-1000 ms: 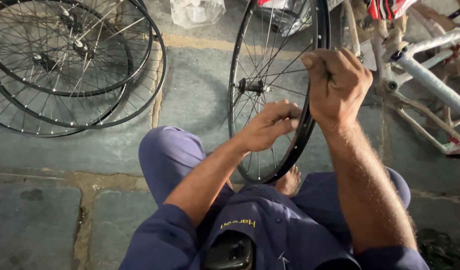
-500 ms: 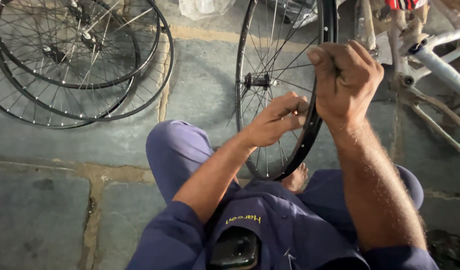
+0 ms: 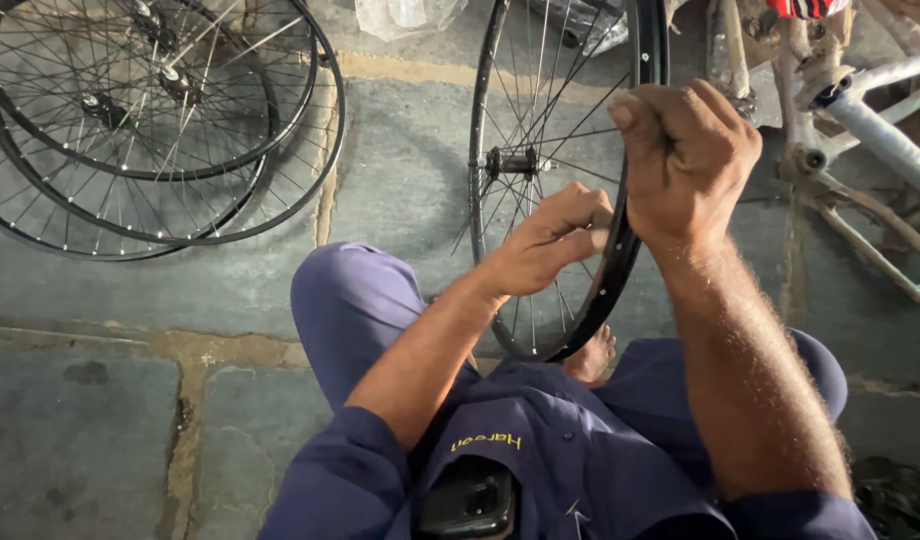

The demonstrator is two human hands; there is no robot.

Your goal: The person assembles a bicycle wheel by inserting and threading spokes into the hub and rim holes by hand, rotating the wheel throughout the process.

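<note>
Fingers of your right hand (image 3: 692,160) are clamped in a fist over the black rim of the bicycle wheel (image 3: 635,260), which stands upright on the stone floor (image 3: 400,180) just beyond your knees, edge-on to you, its plane running near to far. Your left hand (image 3: 552,240) sits inside the wheel, lower and nearer than the right, fingers pinched together on a spoke where it meets the rim; what they grip is too small to tell. The hub (image 3: 512,161) lies just left of and above that hand. Spare wheels (image 3: 150,130) lie stacked far left, a white bicycle frame (image 3: 880,120) far right.
</note>
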